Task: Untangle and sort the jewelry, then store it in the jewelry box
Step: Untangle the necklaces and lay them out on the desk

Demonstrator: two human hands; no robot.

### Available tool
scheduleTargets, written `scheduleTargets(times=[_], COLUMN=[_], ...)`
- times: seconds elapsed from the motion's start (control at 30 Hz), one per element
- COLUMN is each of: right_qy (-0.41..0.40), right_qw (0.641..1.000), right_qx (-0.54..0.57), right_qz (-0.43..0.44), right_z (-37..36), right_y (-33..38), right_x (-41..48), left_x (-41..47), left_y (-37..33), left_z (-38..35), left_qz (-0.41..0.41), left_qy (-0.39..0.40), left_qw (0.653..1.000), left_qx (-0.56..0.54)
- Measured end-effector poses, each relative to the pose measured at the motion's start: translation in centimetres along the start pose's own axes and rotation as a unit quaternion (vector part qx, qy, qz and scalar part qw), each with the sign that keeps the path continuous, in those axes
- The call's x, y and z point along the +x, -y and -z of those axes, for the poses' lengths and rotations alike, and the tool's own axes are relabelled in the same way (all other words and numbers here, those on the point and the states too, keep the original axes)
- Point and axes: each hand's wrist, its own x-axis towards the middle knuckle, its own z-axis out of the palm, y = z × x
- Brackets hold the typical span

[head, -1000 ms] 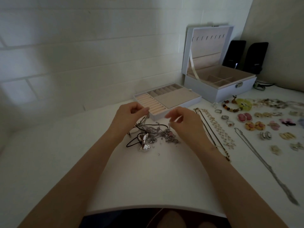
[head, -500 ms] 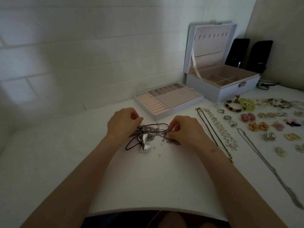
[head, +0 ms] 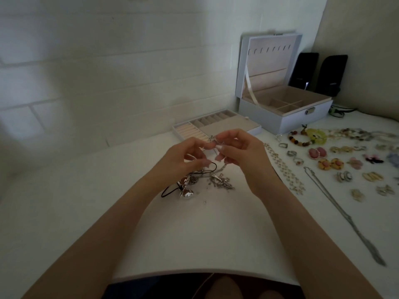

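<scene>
**STRAND LIFTED OFF TANGLE; SORTING UNFINISHED**

Finds left hand (head: pixel 183 156) and right hand (head: pixel 241 157) raised above the tangle (head: pixel 200 183), against half a second ago, when working low in it on the table. Notes both sets of fingertips pinched on one silver chain (head: pixel 212 143), with a length trailing down into the tangle. Judges one strand partly freed, with black cord (head: pixel 213 166) and silver bow pendant (head: pixel 185 192) knotted in below.

Sees no piece in the visible compartments of the jewelry box (head: pixel 280 123), open, behind and well right of the tangle. Places ring tray (head: pixel 228 125) just behind the tangle.

Marks bare tabletop (head: pixel 97 180) left of the tangle as room to lay the chain out. Finds gold link necklace (head: pixel 285 169) near on the right, with rings (head: pixel 292 153) and earrings (head: pixel 323 164) beyond. Places table edge (head: pixel 194 275) well in front.
</scene>
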Motion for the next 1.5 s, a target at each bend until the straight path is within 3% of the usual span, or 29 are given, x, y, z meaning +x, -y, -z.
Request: scheduleTargets(times=[0.27, 0.43, 0.53, 0.7, 0.8, 0.9, 1.03, 1.17, 1.37, 1.5], right_qy=[0.017, -0.093, -0.148, -0.149, -0.136, -0.064, 0.076, 0.12, 0.03, -0.051], right_qw=[1.0, 0.989, 0.964, 0.975, 0.977, 0.994, 0.997, 0.991, 0.998, 0.996], right_qx=[0.009, -0.102, -0.206, -0.146, -0.148, -0.075, 0.013, 0.064, 0.037, -0.028], right_qz=[0.018, 0.045, 0.076, 0.076, 0.068, 0.043, 0.0, -0.002, 0.029, 0.068], right_z=[-0.2, -0.2, -0.3, -0.4, -0.7, -0.8, -0.5, -0.4, -0.4, -0.2], right_y=[0.2, -0.7, -1.5, -1.1, -0.9, -0.3, -0.1, 0.0, -0.1, -0.9], right_x=[-0.2, 0.0, 0.2, 0.1, 0.0, -0.3, -0.3, -0.4, -0.2, 0.3], left_x=[0.6, 0.7, 0.8, 0.7, 0.8, 0.8, 0.4, 0.2, 0.1, 0.1], left_y=[1.0, 1.2, 0.9, 0.3, -0.2, -0.9, -1.1, -1.1, -0.5, -0.1], left_z=[1.1, 1.7, 1.6, 1.5, 1.3, 1.1, 0.9, 0.7, 0.9, 1.3], left_qz=[0.048, 0.085, 0.104, 0.114, 0.137, 0.172, 0.188, 0.195, 0.131, 0.115], left_qy=[-0.224, -0.283, -0.27, -0.249, -0.192, -0.129, -0.069, -0.033, -0.022, 0.03], left_qw=[0.973, 0.955, 0.953, 0.951, 0.953, 0.95, 0.962, 0.969, 0.987, 0.991], left_qx=[-0.003, -0.029, -0.085, -0.145, -0.189, -0.226, -0.186, -0.151, -0.087, -0.059])
